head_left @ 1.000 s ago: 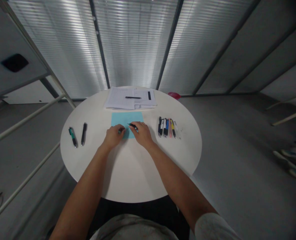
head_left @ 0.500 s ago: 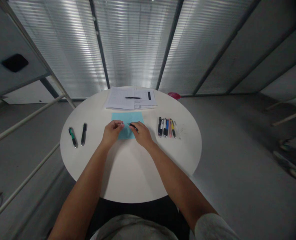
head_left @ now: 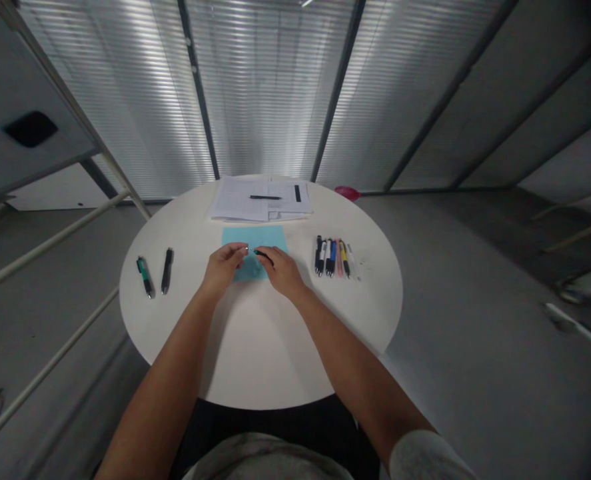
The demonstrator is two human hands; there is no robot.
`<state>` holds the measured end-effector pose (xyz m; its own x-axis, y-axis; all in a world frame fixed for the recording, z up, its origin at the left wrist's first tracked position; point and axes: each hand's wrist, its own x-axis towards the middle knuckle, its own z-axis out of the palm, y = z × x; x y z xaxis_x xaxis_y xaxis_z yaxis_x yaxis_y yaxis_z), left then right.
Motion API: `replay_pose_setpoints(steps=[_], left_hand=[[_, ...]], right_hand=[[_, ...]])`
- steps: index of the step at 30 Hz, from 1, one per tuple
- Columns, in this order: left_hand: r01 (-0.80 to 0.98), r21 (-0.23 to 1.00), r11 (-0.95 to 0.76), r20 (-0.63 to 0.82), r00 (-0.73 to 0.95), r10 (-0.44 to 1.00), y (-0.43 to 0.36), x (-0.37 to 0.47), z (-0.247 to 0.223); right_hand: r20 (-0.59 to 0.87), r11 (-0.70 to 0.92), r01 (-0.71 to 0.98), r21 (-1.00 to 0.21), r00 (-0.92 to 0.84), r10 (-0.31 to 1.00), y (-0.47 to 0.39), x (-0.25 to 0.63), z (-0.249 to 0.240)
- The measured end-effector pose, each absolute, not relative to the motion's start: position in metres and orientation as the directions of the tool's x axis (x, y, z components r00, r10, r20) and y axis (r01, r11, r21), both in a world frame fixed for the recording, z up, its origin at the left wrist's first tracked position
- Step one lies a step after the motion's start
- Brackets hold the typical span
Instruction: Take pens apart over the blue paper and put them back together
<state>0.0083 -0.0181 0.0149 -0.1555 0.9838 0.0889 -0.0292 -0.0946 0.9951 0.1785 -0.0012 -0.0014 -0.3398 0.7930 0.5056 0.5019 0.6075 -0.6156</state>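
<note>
Over a light blue sheet (head_left: 252, 235) on the table, both of my hands are close together. My left hand (head_left: 221, 268) is closed, pinching a small silvery piece (head_left: 246, 249) that looks like a pen tip; most of it is hidden by the fingers. A dark pen (head_left: 264, 254) with a bit of green at its end is gripped in my right hand (head_left: 282, 272), and that end points left toward the silvery piece. A small gap separates the two. The rest of the pen is covered by my right fingers.
Several pens (head_left: 332, 257) lie in a row to the right on the round white table (head_left: 265, 353). At left are a green-and-black pen (head_left: 144, 276) and a black pen (head_left: 166, 271). Behind the sheet, papers (head_left: 240, 199) carry another black pen (head_left: 266, 197).
The pen in my right hand has shifted slightly left, and its angle is a little different. My left hand still pinches the silvery piece, which shows slightly more.
</note>
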Motion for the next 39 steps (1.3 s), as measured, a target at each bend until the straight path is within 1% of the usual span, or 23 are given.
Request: replay_pose_setpoints(steps=[8,19,27,30,34,36,39], left_hand=[[0.028,0.996,-0.086,0.089,-0.12,0.989,-0.017,0.009,0.013],[0.244,0.959,-0.143,0.168,-0.087,0.982,-0.014,0.006,0.005],[0.167,0.977,-0.129,0.14,-0.053,0.989,-0.013,0.007,0.001],[0.165,0.981,-0.101,0.114,-0.072,0.991,-0.014,0.008,0.002],[0.115,0.991,-0.063,0.074,-0.095,0.993,-0.018,0.012,0.01],[0.095,0.994,-0.058,0.067,-0.101,0.993,-0.02,0.014,0.014],[0.062,0.997,-0.055,0.061,-0.095,0.994,-0.021,0.014,0.016]], right_hand=[[0.502,0.59,0.52,-0.617,-0.318,0.805,-0.002,0.179,-0.003],[0.499,0.599,0.592,-0.54,-0.349,0.794,0.0,0.179,-0.002],[0.499,0.61,0.561,-0.56,-0.359,0.788,0.003,0.181,-0.005],[0.504,0.618,0.545,-0.566,-0.364,0.783,0.001,0.181,-0.003],[0.496,0.606,0.548,-0.576,-0.355,0.793,0.0,0.18,-0.002],[0.491,0.597,0.538,-0.595,-0.345,0.8,0.0,0.18,-0.002],[0.494,0.578,0.487,-0.655,-0.303,0.815,0.0,0.179,-0.003]])
